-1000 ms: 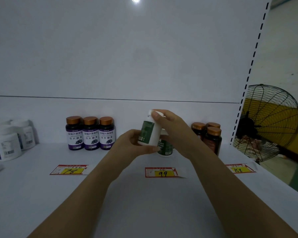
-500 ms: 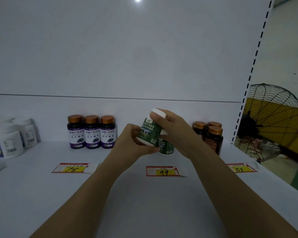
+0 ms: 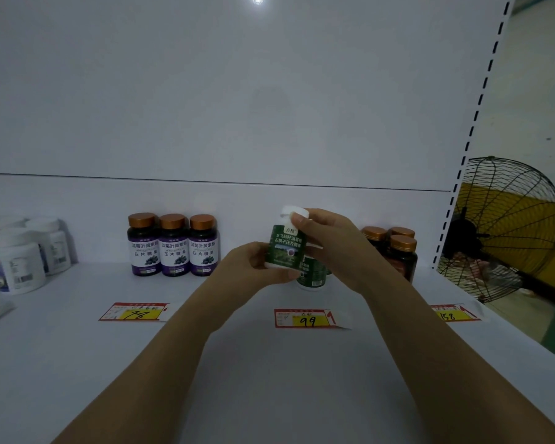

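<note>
Gripping with both hands: left hand (image 3: 253,267) cupping the lower body of the green-labelled bottle (image 3: 285,248), right hand (image 3: 334,248) curled round its upper part, one fingertip pressed to the white cap (image 3: 287,210). Held in the air over the white shelf (image 3: 269,379), resting on nothing, between the purple-labelled trio (image 3: 173,248) to the left and the amber bottles (image 3: 402,251) to the right. Hovering just in front of and above a matching bottle (image 3: 313,278) that stands behind the 99 price tag (image 3: 306,319). Turned within the last second: then showed mostly plain white side with a thin green strip, now faces the full green label at the camera, nearly upright. Suggests facing is sorted; probably remains only to set down beside the twin, label outward.
</note>
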Available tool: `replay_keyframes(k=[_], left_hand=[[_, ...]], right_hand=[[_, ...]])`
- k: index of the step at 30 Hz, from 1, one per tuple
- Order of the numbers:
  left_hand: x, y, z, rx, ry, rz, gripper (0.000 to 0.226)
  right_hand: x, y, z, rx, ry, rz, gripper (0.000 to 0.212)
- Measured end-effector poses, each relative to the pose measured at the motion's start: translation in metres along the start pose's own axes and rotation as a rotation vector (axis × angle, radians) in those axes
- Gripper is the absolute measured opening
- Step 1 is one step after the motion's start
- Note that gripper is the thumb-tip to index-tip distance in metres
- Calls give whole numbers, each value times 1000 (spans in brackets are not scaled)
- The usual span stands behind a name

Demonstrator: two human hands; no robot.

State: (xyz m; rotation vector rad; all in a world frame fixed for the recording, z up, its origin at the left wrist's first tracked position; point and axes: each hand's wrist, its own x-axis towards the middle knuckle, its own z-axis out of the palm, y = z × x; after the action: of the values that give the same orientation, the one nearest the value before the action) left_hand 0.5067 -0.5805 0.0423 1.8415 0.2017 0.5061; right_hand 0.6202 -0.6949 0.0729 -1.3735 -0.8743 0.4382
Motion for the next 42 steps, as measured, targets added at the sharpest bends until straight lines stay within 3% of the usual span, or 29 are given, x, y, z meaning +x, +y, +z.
replay_keyframes(k=[8, 15, 22, 29, 36, 42], left_hand=[[3, -6, -9, -69, 124, 81, 49], [5, -6, -12, -42, 259, 190, 55], [4, -1, -9, -54, 133, 94, 52], [0, 10, -2, -162, -40, -87, 60], [1, 9, -2, -166, -64, -119, 50], [2, -2, -5, 103, 9, -74, 44]], right_hand=[[-3, -3, 3, -173, -106, -151, 48], [-4, -4, 13, -273, -237, -239, 49], [-5, -4, 6, -150, -151, -176, 48], [1, 4, 5, -270, 69, -8, 42], [3, 6, 5, -277, 89, 23, 41], [-2, -5, 5, -383, 50, -80, 30]])
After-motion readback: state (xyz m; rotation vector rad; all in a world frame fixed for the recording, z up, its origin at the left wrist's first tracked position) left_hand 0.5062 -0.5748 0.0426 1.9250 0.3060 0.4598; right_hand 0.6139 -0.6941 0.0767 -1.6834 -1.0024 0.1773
